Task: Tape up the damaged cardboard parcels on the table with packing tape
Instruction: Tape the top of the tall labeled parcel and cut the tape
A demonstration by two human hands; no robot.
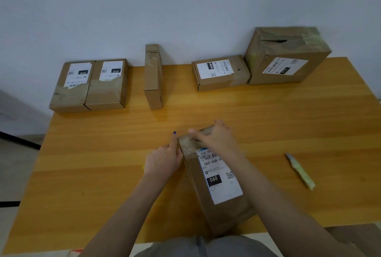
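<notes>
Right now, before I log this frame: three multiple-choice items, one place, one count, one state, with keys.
1. Where is the large torn parcel? A rear right B front left C centre
2. How many parcels are on the table? A four B six C eight
3. The narrow middle parcel is: A lying flat B standing on edge C stacked
1 A, at the far right corner. 2 B, five at the back plus the front parcel the left hand and right hand touch. 3 B, its thin side faces up.
</notes>
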